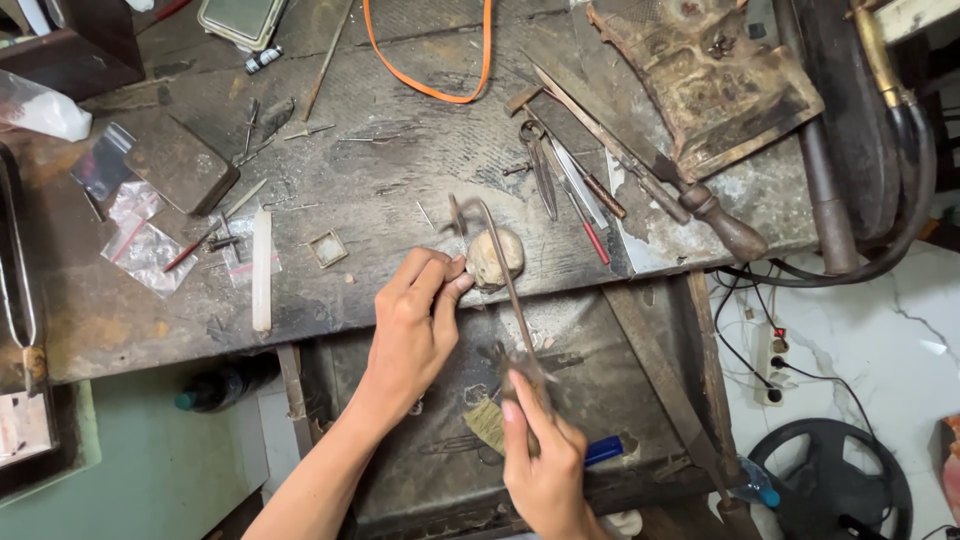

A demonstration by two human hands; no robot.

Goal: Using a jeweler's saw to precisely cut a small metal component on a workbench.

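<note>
My left hand (418, 315) rests at the front edge of the worn workbench (400, 190), fingers pinched on something small that I cannot make out, pressed against a pale rounded block (497, 255). My right hand (545, 455) grips the handle of a small metal-framed saw (497, 270); its thin frame runs up from the hand and hooks over just above the pale block. The saw's lower part is blurred.
Files and pliers (575, 175) lie right of the block, and a large wooden-handled file (700, 200) beyond. A small square frame (327, 249), a white stick (262, 270), plastic bags (140, 245) and a dark flat block (180, 160) sit left. An orange band (430, 85) curls at the back.
</note>
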